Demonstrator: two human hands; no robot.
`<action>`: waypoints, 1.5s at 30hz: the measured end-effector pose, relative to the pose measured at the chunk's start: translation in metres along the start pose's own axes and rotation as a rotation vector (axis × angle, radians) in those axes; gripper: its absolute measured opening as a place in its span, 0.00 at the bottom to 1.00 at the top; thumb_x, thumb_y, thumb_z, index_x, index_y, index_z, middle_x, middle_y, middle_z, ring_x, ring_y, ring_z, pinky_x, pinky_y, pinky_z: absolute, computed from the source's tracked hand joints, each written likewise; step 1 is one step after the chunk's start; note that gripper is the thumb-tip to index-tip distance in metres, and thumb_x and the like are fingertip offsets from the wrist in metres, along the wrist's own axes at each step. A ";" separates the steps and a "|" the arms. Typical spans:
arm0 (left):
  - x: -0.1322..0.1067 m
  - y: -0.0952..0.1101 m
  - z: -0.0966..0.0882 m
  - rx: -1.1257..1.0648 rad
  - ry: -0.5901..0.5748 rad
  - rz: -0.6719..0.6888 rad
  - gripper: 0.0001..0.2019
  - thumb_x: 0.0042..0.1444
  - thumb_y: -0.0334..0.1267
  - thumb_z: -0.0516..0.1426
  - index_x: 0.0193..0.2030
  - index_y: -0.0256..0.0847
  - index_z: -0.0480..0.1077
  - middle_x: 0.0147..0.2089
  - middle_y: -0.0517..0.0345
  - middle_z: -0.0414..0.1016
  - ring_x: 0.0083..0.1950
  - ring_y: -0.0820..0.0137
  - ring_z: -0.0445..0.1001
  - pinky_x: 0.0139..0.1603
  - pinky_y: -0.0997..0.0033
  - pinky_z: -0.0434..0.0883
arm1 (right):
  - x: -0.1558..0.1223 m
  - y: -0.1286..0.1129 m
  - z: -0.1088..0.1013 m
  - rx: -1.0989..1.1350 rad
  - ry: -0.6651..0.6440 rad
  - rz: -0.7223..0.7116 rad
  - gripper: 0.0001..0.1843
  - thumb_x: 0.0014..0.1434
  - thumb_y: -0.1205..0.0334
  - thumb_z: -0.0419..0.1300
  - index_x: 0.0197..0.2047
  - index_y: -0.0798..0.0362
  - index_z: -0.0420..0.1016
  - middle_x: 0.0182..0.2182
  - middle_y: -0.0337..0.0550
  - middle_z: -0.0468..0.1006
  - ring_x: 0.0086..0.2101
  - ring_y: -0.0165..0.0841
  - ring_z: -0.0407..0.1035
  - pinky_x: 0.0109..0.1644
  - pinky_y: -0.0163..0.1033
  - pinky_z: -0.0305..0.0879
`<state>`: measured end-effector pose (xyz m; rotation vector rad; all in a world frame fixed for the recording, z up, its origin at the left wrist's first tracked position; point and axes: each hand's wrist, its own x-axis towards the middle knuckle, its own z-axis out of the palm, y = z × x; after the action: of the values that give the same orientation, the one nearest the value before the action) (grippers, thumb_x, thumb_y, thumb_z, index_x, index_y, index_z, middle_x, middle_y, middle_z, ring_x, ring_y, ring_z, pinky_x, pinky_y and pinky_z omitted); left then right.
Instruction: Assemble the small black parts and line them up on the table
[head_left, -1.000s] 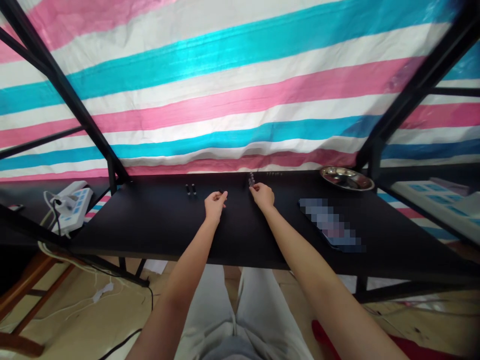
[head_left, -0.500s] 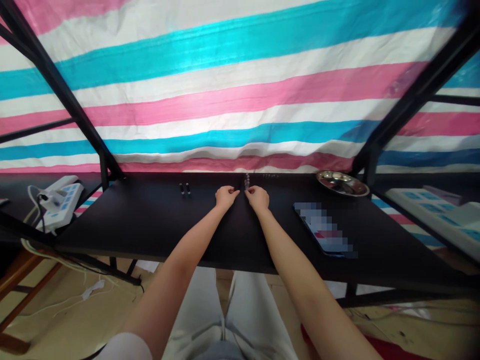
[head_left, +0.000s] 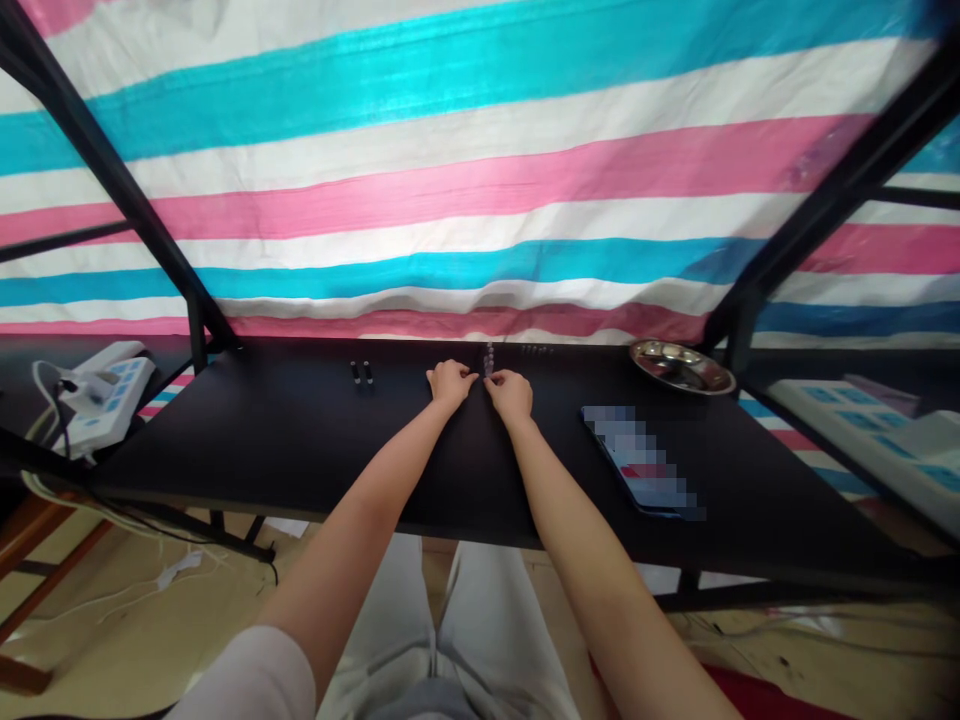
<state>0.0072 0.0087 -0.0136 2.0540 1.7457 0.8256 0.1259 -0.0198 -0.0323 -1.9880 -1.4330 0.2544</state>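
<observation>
Both my hands rest close together near the far middle of a black table [head_left: 300, 440]. My left hand [head_left: 448, 382] is curled, its fingertips pinched toward the right hand. My right hand [head_left: 510, 393] is also pinched, holding a short string of small pale beads [head_left: 489, 358] that stands up just above it. What the left fingers grip is too small to make out. Two small dark cylinders [head_left: 361, 373] lie to the left of my hands. A row of tiny dark beads [head_left: 538, 350] lies along the far edge to the right.
A metal dish [head_left: 681, 366] sits at the table's far right, a phone [head_left: 637, 461] lies right of my hands. A white power strip [head_left: 97, 392] with cables is off the left end. Black frame bars and a striped tarp stand behind.
My left hand has moved right to meet my right hand beside the bead string. The view has shifted a little, so the table's items sit further left.
</observation>
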 end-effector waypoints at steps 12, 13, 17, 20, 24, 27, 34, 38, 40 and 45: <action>0.003 -0.003 0.003 0.007 0.004 -0.016 0.12 0.49 0.48 0.58 0.34 0.45 0.76 0.42 0.52 0.74 0.47 0.60 0.67 0.47 0.60 0.58 | 0.002 0.001 0.000 0.042 0.006 0.008 0.11 0.49 0.57 0.57 0.34 0.51 0.78 0.30 0.44 0.78 0.32 0.35 0.71 0.37 0.37 0.63; 0.003 -0.003 0.003 0.015 0.005 -0.015 0.12 0.49 0.48 0.57 0.34 0.45 0.76 0.42 0.52 0.74 0.47 0.60 0.67 0.47 0.60 0.58 | 0.002 0.002 0.000 0.045 0.013 0.003 0.11 0.49 0.57 0.57 0.33 0.51 0.78 0.30 0.44 0.78 0.32 0.35 0.71 0.37 0.37 0.63; 0.002 -0.003 0.003 0.041 0.001 -0.008 0.13 0.48 0.48 0.58 0.35 0.44 0.76 0.42 0.51 0.74 0.47 0.59 0.67 0.47 0.60 0.58 | 0.002 0.004 0.002 0.040 0.017 -0.003 0.12 0.49 0.56 0.57 0.34 0.51 0.77 0.29 0.44 0.77 0.32 0.35 0.70 0.37 0.36 0.63; 0.000 -0.003 0.002 0.055 -0.005 -0.018 0.13 0.47 0.48 0.59 0.37 0.44 0.76 0.42 0.51 0.73 0.47 0.59 0.66 0.47 0.60 0.59 | 0.002 0.004 0.002 0.039 0.007 0.001 0.12 0.49 0.56 0.57 0.34 0.51 0.77 0.30 0.44 0.77 0.32 0.35 0.70 0.37 0.36 0.63; -0.007 -0.005 -0.003 0.080 -0.008 -0.005 0.14 0.47 0.48 0.59 0.39 0.44 0.75 0.44 0.50 0.71 0.48 0.59 0.65 0.48 0.60 0.58 | 0.002 0.005 0.002 0.047 0.004 0.001 0.12 0.49 0.56 0.57 0.34 0.52 0.77 0.30 0.44 0.77 0.33 0.35 0.70 0.37 0.37 0.63; -0.016 -0.009 -0.008 0.099 -0.019 0.029 0.14 0.48 0.47 0.58 0.39 0.44 0.74 0.44 0.50 0.70 0.49 0.59 0.64 0.49 0.59 0.59 | 0.001 0.006 0.002 0.048 0.012 -0.010 0.12 0.49 0.57 0.57 0.33 0.52 0.77 0.29 0.44 0.77 0.32 0.35 0.70 0.37 0.36 0.62; -0.047 -0.019 -0.043 0.003 0.201 0.221 0.22 0.54 0.33 0.52 0.57 0.43 0.60 0.58 0.47 0.60 0.55 0.60 0.62 0.53 0.61 0.59 | -0.010 0.003 -0.007 0.062 0.034 -0.021 0.08 0.50 0.59 0.55 0.28 0.52 0.74 0.27 0.42 0.76 0.30 0.34 0.69 0.34 0.35 0.60; -0.060 -0.027 -0.067 -0.198 0.398 0.158 0.31 0.53 0.32 0.51 0.64 0.45 0.47 0.68 0.46 0.36 0.53 0.62 0.66 0.48 0.66 0.66 | -0.019 -0.005 -0.013 0.093 0.058 -0.039 0.09 0.51 0.58 0.54 0.29 0.51 0.73 0.27 0.42 0.76 0.29 0.33 0.68 0.32 0.34 0.58; -0.063 -0.035 -0.074 -0.285 0.465 0.073 0.34 0.52 0.31 0.52 0.65 0.47 0.42 0.69 0.47 0.27 0.49 0.65 0.69 0.44 0.67 0.68 | -0.023 -0.008 -0.014 0.102 0.075 -0.063 0.09 0.52 0.58 0.54 0.29 0.51 0.73 0.27 0.42 0.75 0.29 0.32 0.67 0.32 0.34 0.58; -0.059 -0.055 -0.075 -0.394 0.513 -0.030 0.38 0.49 0.27 0.53 0.65 0.48 0.40 0.69 0.47 0.24 0.50 0.66 0.69 0.44 0.69 0.70 | -0.030 -0.012 -0.016 0.125 0.105 -0.097 0.10 0.52 0.57 0.53 0.30 0.52 0.73 0.26 0.42 0.75 0.28 0.31 0.66 0.31 0.34 0.56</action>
<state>-0.0874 -0.0470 0.0001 1.6416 1.6586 1.6486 0.1134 -0.0511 -0.0193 -1.7998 -1.4074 0.1898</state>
